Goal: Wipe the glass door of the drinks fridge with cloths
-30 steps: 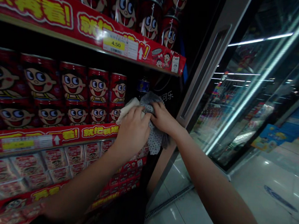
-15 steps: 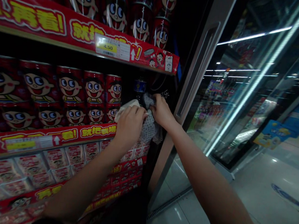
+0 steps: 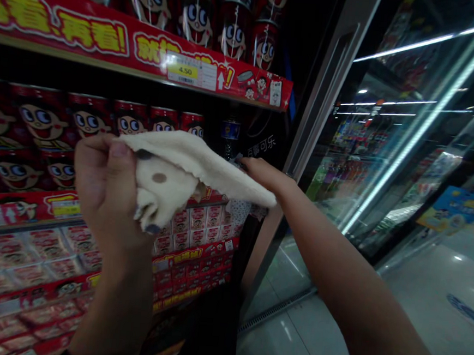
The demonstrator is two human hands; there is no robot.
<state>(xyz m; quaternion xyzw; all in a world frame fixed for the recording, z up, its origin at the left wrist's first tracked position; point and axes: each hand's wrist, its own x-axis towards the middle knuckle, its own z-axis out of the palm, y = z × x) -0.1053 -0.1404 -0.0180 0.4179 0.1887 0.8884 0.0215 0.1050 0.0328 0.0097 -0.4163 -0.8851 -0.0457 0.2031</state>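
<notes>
My left hand point(image 3: 107, 181) is closed, thumb on top, on one edge of a cream cloth point(image 3: 167, 180) with dark spots. The cloth stretches out to the right in front of the shelves, its tip overlapping my right wrist. Farther in, beside the shelf end, my right hand point(image 3: 262, 169) grips a thin grey dotted cloth point(image 3: 239, 213). Part of that cloth hangs below the cream one; my right fingertips are mostly hidden. Just left of my right hand stands a dark bottle with a blue label point(image 3: 230, 130).
Rows of red cartoon-face cans point(image 3: 89, 116) fill the shelves, with pink-and-white cartons point(image 3: 38, 255) below. A red shelf strip point(image 3: 148, 50) carries a price tag point(image 3: 188, 72). To the right are a metal door frame with a handle point(image 3: 330, 86), a glass door and a tiled floor point(image 3: 290, 335).
My left hand has moved left and toward me, drawing the cream cloth out across the view. My right hand stays near the bottle. The view has shifted slightly.
</notes>
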